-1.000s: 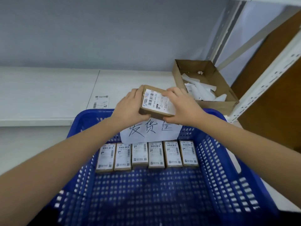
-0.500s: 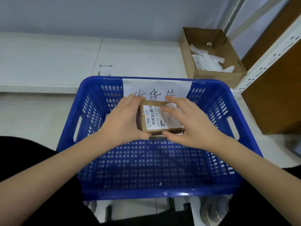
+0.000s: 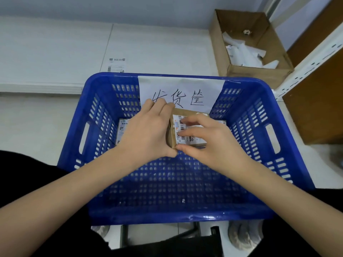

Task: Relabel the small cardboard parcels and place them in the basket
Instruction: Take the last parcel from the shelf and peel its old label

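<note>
Both hands hold 1 small cardboard parcel [image 3: 187, 127] low inside the blue basket [image 3: 259, 145], near its far wall; the left hand [image 3: 148, 134] curls round the parcel's left edge, thumb at the near corner; the right hand [image 3: 209, 140] pinches it, fingers over the white label [image 3: 193, 137] (barcode partly visible), thumb on the near edge; other labelled parcels [image 3: 122, 127] lie beneath, mostly hidden.

Pale grey wall [image 3: 111, 8], white shelf [image 3: 55, 52], perforated white upright [image 3: 313, 58], brown panel [image 3: 319, 108]
</note>
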Tool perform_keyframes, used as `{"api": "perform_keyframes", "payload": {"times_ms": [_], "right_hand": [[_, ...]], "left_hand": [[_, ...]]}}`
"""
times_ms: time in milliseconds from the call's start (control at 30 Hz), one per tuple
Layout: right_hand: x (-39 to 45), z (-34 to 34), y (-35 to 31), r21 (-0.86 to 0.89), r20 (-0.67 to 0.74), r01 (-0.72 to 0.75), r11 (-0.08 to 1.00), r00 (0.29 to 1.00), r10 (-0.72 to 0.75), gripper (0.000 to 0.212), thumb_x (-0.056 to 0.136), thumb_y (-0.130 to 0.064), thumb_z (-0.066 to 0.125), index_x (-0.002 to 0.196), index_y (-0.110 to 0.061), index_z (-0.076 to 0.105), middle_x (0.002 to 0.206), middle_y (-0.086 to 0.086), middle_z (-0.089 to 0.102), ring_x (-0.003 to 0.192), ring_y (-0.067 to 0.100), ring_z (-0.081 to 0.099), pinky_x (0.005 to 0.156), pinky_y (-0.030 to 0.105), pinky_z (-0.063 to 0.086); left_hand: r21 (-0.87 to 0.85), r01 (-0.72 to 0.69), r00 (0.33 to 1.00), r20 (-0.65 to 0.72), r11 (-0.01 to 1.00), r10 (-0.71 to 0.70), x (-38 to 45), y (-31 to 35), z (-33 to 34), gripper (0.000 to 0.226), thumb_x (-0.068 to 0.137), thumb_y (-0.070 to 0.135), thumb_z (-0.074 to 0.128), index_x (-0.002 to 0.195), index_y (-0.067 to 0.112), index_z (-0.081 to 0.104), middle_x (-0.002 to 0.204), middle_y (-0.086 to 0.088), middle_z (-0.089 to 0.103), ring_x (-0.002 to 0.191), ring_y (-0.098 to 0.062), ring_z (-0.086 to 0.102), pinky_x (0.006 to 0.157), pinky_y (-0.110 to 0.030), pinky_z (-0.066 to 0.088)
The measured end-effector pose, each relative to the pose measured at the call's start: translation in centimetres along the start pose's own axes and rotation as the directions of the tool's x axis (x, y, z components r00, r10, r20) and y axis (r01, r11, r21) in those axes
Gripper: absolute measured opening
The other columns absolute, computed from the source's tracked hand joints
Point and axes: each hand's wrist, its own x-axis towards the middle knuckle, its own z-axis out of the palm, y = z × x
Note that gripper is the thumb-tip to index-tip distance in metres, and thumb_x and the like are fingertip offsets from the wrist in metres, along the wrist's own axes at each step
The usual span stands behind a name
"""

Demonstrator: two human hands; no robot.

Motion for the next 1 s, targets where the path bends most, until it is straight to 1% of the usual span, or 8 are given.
{"api": "perform_keyframes", "payload": {"times_ms": [133, 233, 367, 633, 733, 833, 900, 1000], "right_hand": [[0.1, 0.2, 0.0, -0.038, -0.040, 0.028, 0.999, 0.999, -0.030, 0.020, 0.076, -0.027, 0.069, 0.084, -0.010, 0.075, 0.108, 0.009, 0.067, 0.092, 0.026, 0.067, 0.070, 0.044, 0.058], [0.0, 0.6, -0.9, -0.165, -0.088, 0.075, 0.984, 0.992, -0.091, 0.024, 0.079, -0.025, 0.056, 0.075, -0.005, 0.070, 0.096, 0.010, 0.066, 0.082, 0.027, 0.065, 0.054, 0.037, 0.055], [0.0, 1.2, -1.7, -0.336, 0.003, 0.142, 0.931, 0.989, -0.150, 0.023, 0.080, -0.019, 0.043, 0.071, -0.004, 0.057, 0.075, 0.008, 0.056, 0.066, 0.023, 0.053, 0.045, 0.031, 0.043], [0.4, -0.3, -0.1, 0.018, 0.105, -0.156, 0.988, 0.983, 0.153, 0.011, 0.088, -0.019, 0.054, 0.082, -0.010, 0.053, 0.082, -0.001, 0.055, 0.074, 0.014, 0.050, 0.067, 0.035, 0.046], [0.6, -0.9, 0.2, 0.087, 0.223, -0.198, 0.976, 0.959, 0.174, 0.031, 0.090, -0.043, 0.037, 0.081, -0.017, 0.050, 0.077, -0.005, 0.054, 0.072, 0.011, 0.049, 0.066, 0.033, 0.042], [1.2, -1.0, 0.7, -0.117, 0.231, -0.054, 0.992, 0.970, 0.080, 0.051, 0.083, -0.067, 0.028, 0.072, -0.019, 0.045, 0.064, -0.011, 0.046, 0.060, 0.007, 0.043, 0.054, 0.028, 0.036], [1.3, -0.8, 0.9, -0.151, 0.221, 0.093, 0.984, 0.974, -0.058, 0.046, 0.088, -0.058, 0.033, 0.070, -0.017, 0.045, 0.061, -0.015, 0.041, 0.055, 0.010, 0.041, 0.048, 0.026, 0.033], [1.1, -0.3, 1.5, -0.103, 0.218, 0.224, 0.969, 0.956, -0.198, 0.038, 0.095, -0.035, 0.036, 0.070, -0.010, 0.052, 0.062, -0.002, 0.050, 0.057, 0.017, 0.046, 0.052, 0.028, 0.039]], "left_hand": [[0.028, -0.003, 1.000, -0.018, 1.000, 0.003, 0.3, 0.0, 0.1, 0.093, 0.033, 0.037, 0.087, 0.113, -0.003, 0.060, 0.096, -0.011, 0.059, 0.083, -0.029, 0.051, 0.062, -0.029, 0.039], [0.033, 0.007, 0.999, -0.053, 0.999, -0.005, 0.3, 0.5, 0.2, 0.091, 0.032, 0.037, 0.088, 0.110, -0.003, 0.061, 0.093, -0.011, 0.059, 0.081, -0.030, 0.053, 0.055, -0.028, 0.040], [0.044, 0.012, 0.997, -0.079, 0.999, -0.009, 0.3, 0.5, 0.3, 0.091, 0.032, 0.037, 0.088, 0.109, -0.002, 0.061, 0.094, -0.011, 0.060, 0.082, -0.031, 0.054, 0.052, -0.028, 0.040], [-0.019, 0.016, 0.998, -0.055, 1.000, -0.017, 0.4, 0.3, 0.2, 0.095, 0.034, 0.034, 0.088, 0.117, 0.001, 0.057, 0.102, -0.008, 0.058, 0.089, -0.028, 0.050, 0.058, -0.029, 0.042], [-0.016, 0.008, 1.000, -0.030, 1.000, -0.008, 0.4, 0.4, 0.3, 0.097, 0.033, 0.036, 0.089, 0.118, 0.002, 0.057, 0.103, -0.007, 0.058, 0.090, -0.027, 0.050, 0.060, -0.028, 0.040], [-0.041, -0.016, 0.999, -0.037, 0.999, 0.015, 0.1, 0.8, 0.6, 0.092, 0.033, 0.038, 0.086, 0.114, 0.003, 0.058, 0.099, -0.006, 0.058, 0.086, -0.024, 0.048, 0.053, -0.028, 0.044], [-0.062, -0.031, 0.999, -0.039, 0.998, 0.028, 0.0, 0.9, 0.9, 0.090, 0.034, 0.038, 0.086, 0.112, 0.004, 0.058, 0.099, -0.005, 0.057, 0.086, -0.022, 0.044, 0.049, -0.033, 0.049], [-0.082, -0.053, 0.998, -0.035, 0.995, 0.051, 0.0, 0.8, 1.2, 0.091, 0.032, 0.035, 0.087, 0.112, 0.002, 0.057, 0.099, -0.007, 0.056, 0.087, -0.021, 0.043, 0.052, -0.038, 0.052]]}}
